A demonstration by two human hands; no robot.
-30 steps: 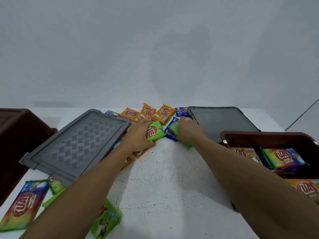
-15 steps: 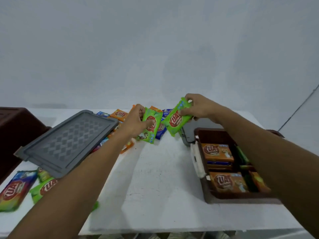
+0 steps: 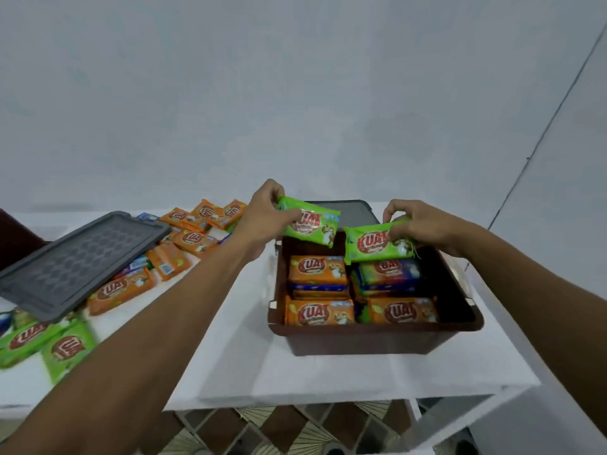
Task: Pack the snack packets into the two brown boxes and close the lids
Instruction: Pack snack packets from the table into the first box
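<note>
two green snack packets reading "kuat" in red are hovering over the far edge of the open brown box (image 3: pixel 374 333). the left hand (image 3: pixel 262 215) is pinching the left green packet (image 3: pixel 308 224) at its 9 o'clock end, thumb on its face; the right hand (image 3: pixel 420 224) is pinching the right green packet (image 3: pixel 377 246) at its 2 o'clock corner. orange and blue "kuat" packs are lying stacked inside the box. at 9 o'clock a grey lid (image 3: pixel 75 261) is resting tilted over loose orange packets (image 3: pixel 197 239) on the white table (image 3: pixel 230 356).

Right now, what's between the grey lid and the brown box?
In the head view: orange packets, the left forearm, bare white table between grey lid and brown box.
</note>
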